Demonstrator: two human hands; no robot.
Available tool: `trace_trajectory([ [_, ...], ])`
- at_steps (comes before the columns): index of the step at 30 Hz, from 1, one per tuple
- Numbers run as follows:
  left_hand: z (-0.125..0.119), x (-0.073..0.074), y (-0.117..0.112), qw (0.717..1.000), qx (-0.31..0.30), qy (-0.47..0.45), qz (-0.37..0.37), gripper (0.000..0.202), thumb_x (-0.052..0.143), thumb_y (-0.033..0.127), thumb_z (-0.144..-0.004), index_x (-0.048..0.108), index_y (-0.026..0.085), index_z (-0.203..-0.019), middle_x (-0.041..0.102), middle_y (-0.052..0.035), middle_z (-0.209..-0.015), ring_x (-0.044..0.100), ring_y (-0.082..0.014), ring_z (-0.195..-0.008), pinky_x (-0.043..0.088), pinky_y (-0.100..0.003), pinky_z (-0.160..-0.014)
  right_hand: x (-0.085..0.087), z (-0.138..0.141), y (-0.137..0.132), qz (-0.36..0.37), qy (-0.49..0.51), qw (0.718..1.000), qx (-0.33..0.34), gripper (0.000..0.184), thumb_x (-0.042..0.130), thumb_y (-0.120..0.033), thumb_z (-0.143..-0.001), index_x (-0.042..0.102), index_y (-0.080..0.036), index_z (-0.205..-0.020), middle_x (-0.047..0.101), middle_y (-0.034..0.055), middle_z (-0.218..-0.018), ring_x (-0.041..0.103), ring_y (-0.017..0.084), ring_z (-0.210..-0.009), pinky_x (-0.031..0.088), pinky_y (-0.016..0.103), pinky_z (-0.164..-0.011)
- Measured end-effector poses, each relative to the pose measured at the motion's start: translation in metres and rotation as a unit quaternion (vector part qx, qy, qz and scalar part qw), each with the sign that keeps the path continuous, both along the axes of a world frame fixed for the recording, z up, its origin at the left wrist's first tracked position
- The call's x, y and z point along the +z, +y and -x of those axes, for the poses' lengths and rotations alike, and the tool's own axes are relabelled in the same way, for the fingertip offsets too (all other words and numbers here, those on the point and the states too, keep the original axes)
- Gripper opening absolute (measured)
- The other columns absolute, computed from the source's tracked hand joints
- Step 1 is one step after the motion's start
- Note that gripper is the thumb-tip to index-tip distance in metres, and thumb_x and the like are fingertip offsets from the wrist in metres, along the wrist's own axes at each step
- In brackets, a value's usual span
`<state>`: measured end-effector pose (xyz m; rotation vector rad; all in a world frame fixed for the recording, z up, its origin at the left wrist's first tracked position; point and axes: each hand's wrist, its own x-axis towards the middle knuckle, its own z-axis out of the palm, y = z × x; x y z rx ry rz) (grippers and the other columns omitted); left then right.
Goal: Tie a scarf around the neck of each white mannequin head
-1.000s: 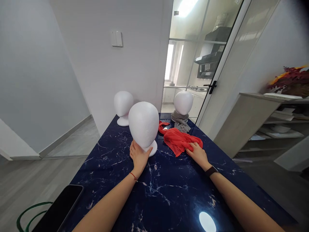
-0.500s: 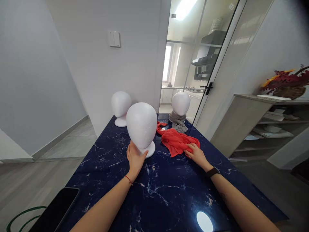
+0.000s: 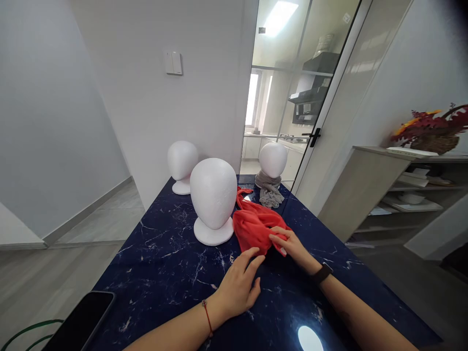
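A red scarf (image 3: 252, 229) lies bunched on the dark table, its far end trailing back past a white foam head (image 3: 214, 192). My right hand (image 3: 292, 248) pinches the scarf's near right edge, where a small white tag shows by the fingers. My left hand (image 3: 239, 282) is open, fingers apart, the fingertips at the scarf's front edge; whether they touch it I cannot tell. The foam head stands upright on its round base just left of the scarf, with neither hand on it.
A second white foam head (image 3: 182, 161) stands at the back left. Another foam head (image 3: 273, 160) at the back right wears a grey scarf (image 3: 269, 189) round its neck. A phone (image 3: 82, 319) lies at the table's near left edge. Behind is a glass door (image 3: 281, 97).
My left hand has let go of the foam head's base and moved right, towards the scarf. My right hand has drawn the red scarf nearer and to the left, bunching it.
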<state>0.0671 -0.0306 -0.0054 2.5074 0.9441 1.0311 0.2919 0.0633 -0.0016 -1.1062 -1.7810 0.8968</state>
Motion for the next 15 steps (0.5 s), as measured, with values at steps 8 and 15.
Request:
trace_trajectory([
  [8,0.009,-0.006,0.02,0.996,0.047,-0.009,0.079,0.072,0.055,0.01,-0.073,0.03,0.026,-0.138,0.047,-0.0085,-0.125,0.042,-0.0234,-0.118,0.039,-0.046,-0.102,0.005,0.033,-0.04,0.247,0.208,0.922,0.215,0.036,0.055,-0.048,-0.079,0.065,-0.02,-0.098,0.065,0.0053,-0.099,0.061,0.018,-0.095,0.046,0.031,-0.088],
  [15,0.01,0.007,0.009,0.994,-0.063,0.063,0.067,0.043,0.06,0.023,-0.075,0.053,0.021,-0.118,0.054,-0.008,-0.108,0.051,-0.0203,-0.097,0.048,-0.033,-0.084,0.004,0.004,-0.011,0.177,0.287,0.941,-0.006,0.035,0.05,-0.05,-0.08,0.06,-0.021,-0.097,0.067,0.0051,-0.093,0.065,0.018,-0.083,0.053,0.033,-0.077],
])
